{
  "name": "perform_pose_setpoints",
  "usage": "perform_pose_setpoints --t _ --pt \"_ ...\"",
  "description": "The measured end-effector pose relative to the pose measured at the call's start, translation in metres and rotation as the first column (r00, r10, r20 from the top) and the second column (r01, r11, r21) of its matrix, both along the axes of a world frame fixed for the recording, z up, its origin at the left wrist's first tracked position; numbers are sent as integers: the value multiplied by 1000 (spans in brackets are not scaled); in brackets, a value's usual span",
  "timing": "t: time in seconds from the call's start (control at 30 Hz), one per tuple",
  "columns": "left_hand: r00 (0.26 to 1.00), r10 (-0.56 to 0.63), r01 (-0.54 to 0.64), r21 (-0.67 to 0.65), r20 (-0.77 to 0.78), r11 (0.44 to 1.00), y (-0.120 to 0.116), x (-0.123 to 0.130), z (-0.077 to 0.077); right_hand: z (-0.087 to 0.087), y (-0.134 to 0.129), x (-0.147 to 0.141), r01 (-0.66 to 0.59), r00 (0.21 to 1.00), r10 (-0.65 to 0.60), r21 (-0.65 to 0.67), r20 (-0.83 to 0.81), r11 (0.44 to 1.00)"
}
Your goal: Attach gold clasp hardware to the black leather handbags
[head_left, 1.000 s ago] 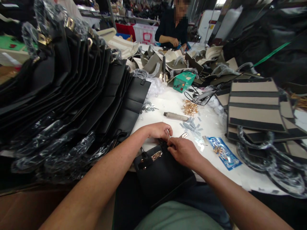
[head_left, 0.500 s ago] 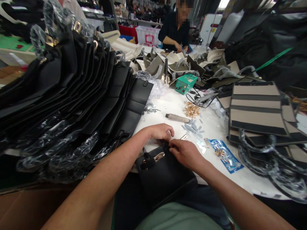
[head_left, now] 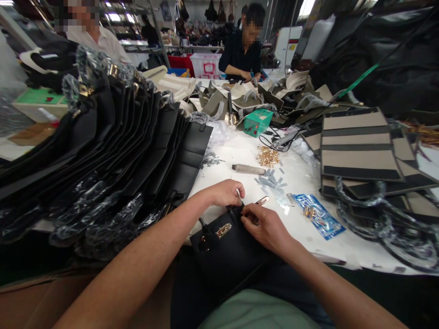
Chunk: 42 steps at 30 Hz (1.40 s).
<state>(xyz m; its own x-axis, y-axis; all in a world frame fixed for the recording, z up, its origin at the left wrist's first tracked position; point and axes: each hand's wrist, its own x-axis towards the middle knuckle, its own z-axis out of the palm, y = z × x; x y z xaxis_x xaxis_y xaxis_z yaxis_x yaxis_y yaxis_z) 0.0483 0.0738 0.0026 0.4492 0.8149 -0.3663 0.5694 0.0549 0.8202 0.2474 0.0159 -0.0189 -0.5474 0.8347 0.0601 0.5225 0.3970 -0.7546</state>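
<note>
A black handbag [head_left: 222, 256] leans across my lap against the table edge, with a gold-coloured clasp plate [head_left: 224, 230] on its front. My left hand [head_left: 226, 193] is closed at the bag's top edge, fingers curled round a dark part of it, perhaps a strap. Close beside it, my right hand [head_left: 265, 225] pinches the same top edge with thumb and forefinger. Whatever small piece sits between the fingertips is hidden. Just behind the right hand, a slim gold-rimmed metal plate [head_left: 263, 200] shows.
A thick row of black bag pieces [head_left: 137, 132] fills the left. On the white table lie a grey rod [head_left: 248, 169], gold fasteners [head_left: 268, 156], metal tabs [head_left: 273, 182] and a blue packet [head_left: 318, 217]. Behind stands a green box [head_left: 258, 122]; beige-black panels [head_left: 360, 146] are right. A co-worker [head_left: 242, 50] works opposite.
The view has shifted slightly, bringing a second person into sight at upper left. My right fingers have moved a little on the bag's top edge; both hands stay there.
</note>
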Motion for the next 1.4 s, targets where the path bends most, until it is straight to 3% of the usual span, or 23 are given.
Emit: perform_pose_setpoints --t 0.63,0.8,1.07,1.4 --pt "994 70 -67 43 -84 997 -3 11 -4 5 10 -3 -145 979 133 68 155 987" --pt "995 81 -79 36 -60 996 -4 12 -2 2 6 -3 -70 991 61 69 122 995" --pt "995 94 -92 -53 28 994 -12 7 8 -10 -14 3 167 972 -174 -54 -158 984" --pt "993 107 -104 -64 45 993 -15 12 10 -10 -19 10 154 968 -142 44 -206 987"
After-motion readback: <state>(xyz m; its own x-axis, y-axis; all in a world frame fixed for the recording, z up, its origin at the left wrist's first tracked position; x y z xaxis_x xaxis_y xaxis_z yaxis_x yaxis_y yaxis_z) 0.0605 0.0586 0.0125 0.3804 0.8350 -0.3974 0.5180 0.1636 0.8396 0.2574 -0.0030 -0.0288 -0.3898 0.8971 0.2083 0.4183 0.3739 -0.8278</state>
